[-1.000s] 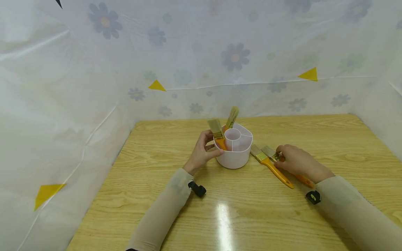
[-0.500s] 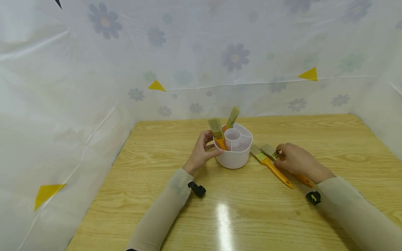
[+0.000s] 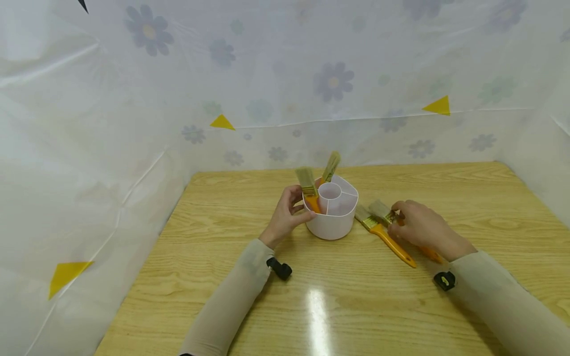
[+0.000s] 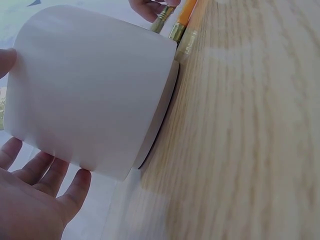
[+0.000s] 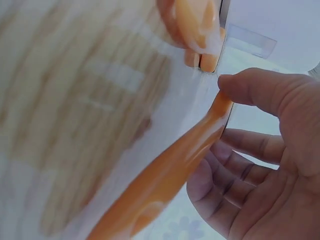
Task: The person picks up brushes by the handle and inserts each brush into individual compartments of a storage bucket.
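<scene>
My left hand (image 3: 286,216) holds a white round divided organizer (image 3: 331,227) by its left side. In the left wrist view, several fingertips touch the organizer's wall (image 4: 90,95). Two paintbrushes stand in it bristles up: one flat brush (image 3: 305,179) beside my fingers, another brush (image 3: 331,166) leaning behind. To the right, my right hand (image 3: 420,225) pinches a third paintbrush (image 3: 380,210) by the neck; the right wrist view shows thumb and fingers on its orange handle (image 5: 170,170). A further paintbrush (image 3: 392,244) lies on the table just left of it, partly under the held bristles.
The wood-grain table (image 3: 213,237) reaches back to a floral plastic sheet (image 3: 276,79). Yellow triangles (image 3: 438,106) are stuck on the sheeting. Besides its central round cup (image 3: 330,191), the organizer has divided compartments around it.
The brush in my right hand has come up slightly, its bristles now higher over the lying brush. My left hand and the organizer stay put.
</scene>
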Available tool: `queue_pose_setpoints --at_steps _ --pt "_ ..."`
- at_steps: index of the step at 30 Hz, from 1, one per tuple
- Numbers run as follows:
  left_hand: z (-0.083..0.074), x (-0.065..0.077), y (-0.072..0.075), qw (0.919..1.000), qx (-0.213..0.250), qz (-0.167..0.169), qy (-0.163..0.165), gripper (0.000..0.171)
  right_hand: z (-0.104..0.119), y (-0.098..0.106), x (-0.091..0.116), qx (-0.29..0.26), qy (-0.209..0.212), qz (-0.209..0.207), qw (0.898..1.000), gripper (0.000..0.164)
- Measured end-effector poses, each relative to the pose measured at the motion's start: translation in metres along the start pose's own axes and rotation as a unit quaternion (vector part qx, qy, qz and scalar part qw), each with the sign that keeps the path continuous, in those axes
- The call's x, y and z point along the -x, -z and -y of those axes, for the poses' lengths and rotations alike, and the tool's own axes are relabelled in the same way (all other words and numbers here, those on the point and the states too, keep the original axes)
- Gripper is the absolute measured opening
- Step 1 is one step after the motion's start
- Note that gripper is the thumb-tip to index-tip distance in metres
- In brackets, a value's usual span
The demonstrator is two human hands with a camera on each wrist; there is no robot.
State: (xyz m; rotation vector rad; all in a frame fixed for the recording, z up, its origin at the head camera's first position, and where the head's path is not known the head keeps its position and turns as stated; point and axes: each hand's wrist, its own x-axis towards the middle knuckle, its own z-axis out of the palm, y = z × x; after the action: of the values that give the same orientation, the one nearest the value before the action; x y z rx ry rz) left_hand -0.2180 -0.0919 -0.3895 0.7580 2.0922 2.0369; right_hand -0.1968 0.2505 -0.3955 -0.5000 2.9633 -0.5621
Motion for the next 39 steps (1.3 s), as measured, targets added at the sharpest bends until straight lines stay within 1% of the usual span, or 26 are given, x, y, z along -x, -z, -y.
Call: queue_pose_setpoints --at_steps 7,13,17,25,31,36,39 --pt "-0.001 0.0 -0.001 1.0 -0.005 0.0 0.002 0.066 0.002 0.003 0.002 -0.017 -0.003 -0.035 0.999 0.049" --pt "-0.002 0.001 0.0 1.0 -0.008 0.002 0.003 0.066 0.005 0.006 0.005 -0.011 0.011 -0.08 0.997 0.049" --pt "-0.002 0.0 0.0 1.0 -0.008 0.002 0.003 0.065 0.008 0.01 0.006 -0.01 0.017 -0.102 0.995 0.049" --pt "-0.002 0.0 0.0 1.0 -0.004 0.0 0.002 0.065 0.013 0.014 0.008 -0.01 0.02 -0.124 0.992 0.048" --pt "-0.001 0.0 0.0 1.0 -0.005 -0.001 0.0 0.065 0.016 0.016 0.006 -0.022 0.028 -0.139 0.99 0.048" --pt "-0.001 0.0 0.0 1.0 -0.001 -0.002 0.001 0.064 0.021 0.02 0.004 -0.033 0.021 -0.152 0.988 0.049" --pt "-0.001 0.0 -0.001 1.0 0.001 -0.003 -0.001 0.065 0.023 0.021 0.003 -0.034 0.028 -0.164 0.985 0.049"
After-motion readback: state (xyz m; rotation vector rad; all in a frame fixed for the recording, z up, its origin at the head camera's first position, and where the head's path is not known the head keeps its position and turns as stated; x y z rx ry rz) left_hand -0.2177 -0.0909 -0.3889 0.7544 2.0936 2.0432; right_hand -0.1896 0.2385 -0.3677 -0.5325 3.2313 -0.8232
